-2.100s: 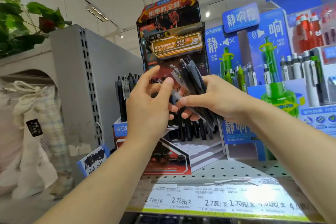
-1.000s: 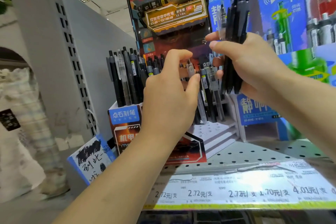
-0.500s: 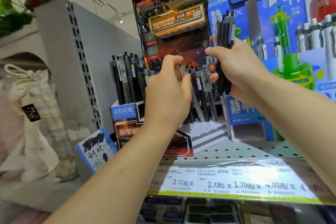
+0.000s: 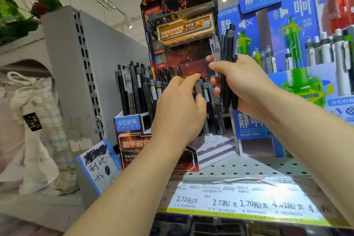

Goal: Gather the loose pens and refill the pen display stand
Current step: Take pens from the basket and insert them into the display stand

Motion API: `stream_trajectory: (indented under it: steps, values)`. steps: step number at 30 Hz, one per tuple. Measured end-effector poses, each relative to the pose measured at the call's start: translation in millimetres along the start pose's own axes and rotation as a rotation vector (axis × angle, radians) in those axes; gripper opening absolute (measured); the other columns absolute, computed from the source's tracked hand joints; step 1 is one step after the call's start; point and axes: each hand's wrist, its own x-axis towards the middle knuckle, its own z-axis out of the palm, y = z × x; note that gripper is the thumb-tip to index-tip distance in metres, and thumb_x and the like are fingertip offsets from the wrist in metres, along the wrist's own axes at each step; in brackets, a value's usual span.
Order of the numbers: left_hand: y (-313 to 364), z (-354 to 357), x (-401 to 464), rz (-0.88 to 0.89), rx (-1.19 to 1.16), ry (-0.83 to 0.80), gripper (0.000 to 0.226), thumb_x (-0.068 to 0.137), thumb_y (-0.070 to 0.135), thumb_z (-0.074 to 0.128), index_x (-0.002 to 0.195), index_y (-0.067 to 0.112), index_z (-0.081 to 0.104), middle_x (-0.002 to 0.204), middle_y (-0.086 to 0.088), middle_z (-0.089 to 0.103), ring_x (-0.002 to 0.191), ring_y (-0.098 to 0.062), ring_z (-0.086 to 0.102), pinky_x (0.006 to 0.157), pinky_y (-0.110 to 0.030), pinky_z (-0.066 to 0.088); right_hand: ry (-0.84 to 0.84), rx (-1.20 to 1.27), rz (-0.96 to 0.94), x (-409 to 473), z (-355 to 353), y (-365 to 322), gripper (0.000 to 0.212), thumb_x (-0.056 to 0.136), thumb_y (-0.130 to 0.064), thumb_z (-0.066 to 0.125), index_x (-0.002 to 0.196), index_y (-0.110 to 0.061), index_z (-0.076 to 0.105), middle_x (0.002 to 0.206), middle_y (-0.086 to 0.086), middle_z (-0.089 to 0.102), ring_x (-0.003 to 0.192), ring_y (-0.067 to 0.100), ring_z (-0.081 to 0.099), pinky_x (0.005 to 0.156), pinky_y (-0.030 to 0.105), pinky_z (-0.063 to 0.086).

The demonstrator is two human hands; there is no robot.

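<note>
We grip a bundle of black pens (image 4: 228, 67) upright in our right hand (image 4: 247, 86), just right of the pen display stand (image 4: 172, 90). Our left hand (image 4: 180, 109) pinches one pen (image 4: 199, 87) standing in the stand's front rows, on the perforated shelf (image 4: 249, 166).

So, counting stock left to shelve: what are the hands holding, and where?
Right hand grips a pen bundle around its lower half; left hand pinches one pen's top.

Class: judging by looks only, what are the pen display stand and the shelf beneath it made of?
Pen display stand: probably printed cardboard, with flat folded panels and slightly glossy graphics. Shelf: apparently painted metal, pale with regular punched holes; the finish looks matte.
</note>
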Motion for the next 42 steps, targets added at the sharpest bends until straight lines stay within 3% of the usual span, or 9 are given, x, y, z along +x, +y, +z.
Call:
stream_trajectory:
  steps: [3,7,14,19,22,28,35,39,42]
  values:
    - [1,0,-2,-0.042,0.025,-0.132,0.062,0.092,0.028,0.05,0.152,0.032,0.036,0.106,0.002,0.063,0.096,-0.021,0.059,0.081,-0.033,0.05,0.01,-0.003,-0.002,1,0,1,0.019,0.1,-0.012,0.059,0.116,-0.014,0.067,0.084,0.003,0.058,0.061,0.01,0.055,0.049,0.023,0.049]
    - [5,2,-1,-0.115,0.167,-0.343,0.077,0.088,0.036,0.045,0.156,0.036,0.009,0.078,0.005,0.056,0.068,-0.022,0.06,0.055,-0.036,0.052,0.009,-0.011,0.007,1,-1,2,0.018,0.1,-0.015,0.06,0.115,-0.018,0.069,0.084,0.001,0.058,0.065,0.012,0.055,0.051,0.023,0.048]
    - [3,1,3,-0.15,0.088,-0.411,0.085,0.078,0.042,0.039,0.153,0.042,0.0,0.085,0.0,0.067,0.072,-0.024,0.064,0.066,-0.044,0.058,-0.06,0.008,-0.014,1,-3,2,0.022,0.098,-0.018,0.064,0.118,-0.009,0.067,0.072,0.003,0.058,0.054,0.009,0.059,0.058,0.027,0.057]
    - [0,-3,-4,-0.063,-0.249,-0.024,0.065,0.087,0.034,0.047,0.151,0.031,0.034,0.08,0.015,0.065,0.07,-0.006,0.062,0.065,-0.03,0.054,-0.169,-0.077,-0.083,-1,0,2,0.014,0.095,-0.017,0.069,0.103,-0.006,0.068,0.066,0.002,0.06,0.059,0.015,0.062,0.057,0.031,0.057]
    - [-5,-9,-8,-0.079,-0.473,0.222,0.048,0.09,0.023,0.049,0.138,0.024,0.051,0.08,0.008,0.063,0.061,-0.016,0.062,0.057,-0.034,0.052,-0.217,-0.159,-0.141,-4,1,2,0.007,0.095,-0.019,0.069,0.093,-0.013,0.068,0.065,0.0,0.062,0.059,0.017,0.062,0.062,0.041,0.058]
    - [-8,-14,-11,-0.13,-0.653,0.299,0.035,0.098,0.031,0.048,0.133,0.039,0.047,0.094,0.019,0.064,0.06,-0.008,0.063,0.049,-0.028,0.052,-0.313,-0.378,-0.258,-13,2,0,0.024,0.095,-0.027,0.07,0.076,-0.014,0.068,0.058,-0.005,0.065,0.05,0.011,0.058,0.05,0.019,0.048]
    - [-14,-12,-11,-0.119,-0.539,0.374,0.019,0.097,0.032,0.049,0.109,0.026,0.062,0.098,0.01,0.067,0.081,-0.012,0.067,0.07,-0.04,0.058,-0.463,-0.539,-0.334,-18,12,5,0.027,0.1,-0.031,0.062,0.087,-0.01,0.073,0.057,-0.002,0.063,0.049,0.008,0.057,0.052,0.016,0.045]
    - [-13,-11,-11,-0.104,-0.53,0.405,0.028,0.095,0.025,0.058,0.122,0.031,0.051,0.088,0.032,0.061,0.069,0.001,0.062,0.06,-0.011,0.046,-0.434,-0.543,-0.339,-17,13,8,0.028,0.101,-0.028,0.06,0.09,-0.005,0.071,0.054,-0.002,0.059,0.049,0.009,0.058,0.052,0.014,0.044]
    - [-12,-12,-11,-0.099,-0.565,0.424,0.033,0.094,0.022,0.062,0.12,0.035,0.046,0.085,0.025,0.062,0.074,-0.003,0.065,0.062,-0.018,0.052,-0.433,-0.524,-0.328,-18,12,9,0.024,0.1,-0.026,0.061,0.085,-0.01,0.07,0.052,-0.004,0.058,0.05,0.009,0.059,0.053,0.013,0.045]
